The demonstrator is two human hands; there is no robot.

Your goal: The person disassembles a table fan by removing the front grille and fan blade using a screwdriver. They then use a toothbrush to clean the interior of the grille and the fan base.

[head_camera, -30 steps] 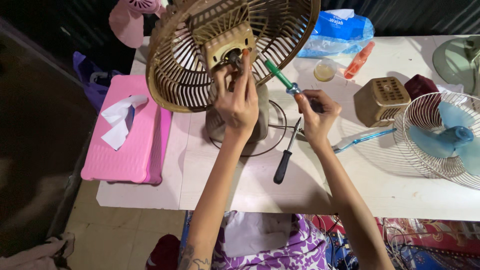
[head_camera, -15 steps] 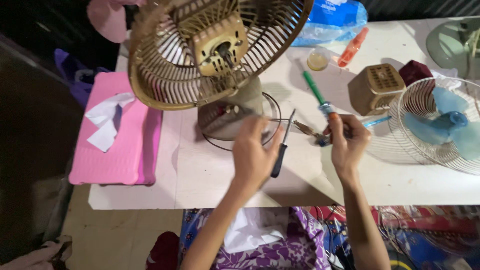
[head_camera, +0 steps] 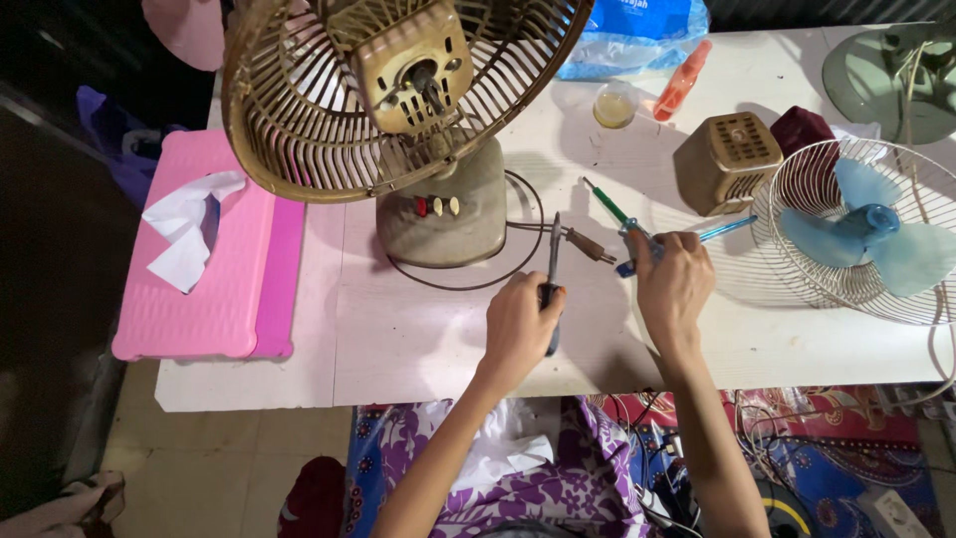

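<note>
A worn beige desk fan (head_camera: 438, 204) with a bare rear grille (head_camera: 299, 120) and exposed motor (head_camera: 408, 60) stands on the white table (head_camera: 418, 339). My left hand (head_camera: 520, 329) grips the dark handle of a screwdriver (head_camera: 552, 274) lying in front of the fan's base. My right hand (head_camera: 672, 284) is closed on tools: a green-handled screwdriver (head_camera: 607, 204) points up and left from it, and a blue-handled tool (head_camera: 727, 229) pokes out to the right.
A pink tissue box (head_camera: 204, 279) sits at the left table edge. A beige motor cover (head_camera: 725, 159), a wire guard with a blue blade (head_camera: 856, 234), a small cup (head_camera: 613, 108), an orange tube (head_camera: 679, 82) and a blue bag (head_camera: 637, 35) lie on the right.
My left hand came down from the fan's motor to the table and took hold of the dark-handled screwdriver. My right hand lowered the green screwdriver toward the table.
</note>
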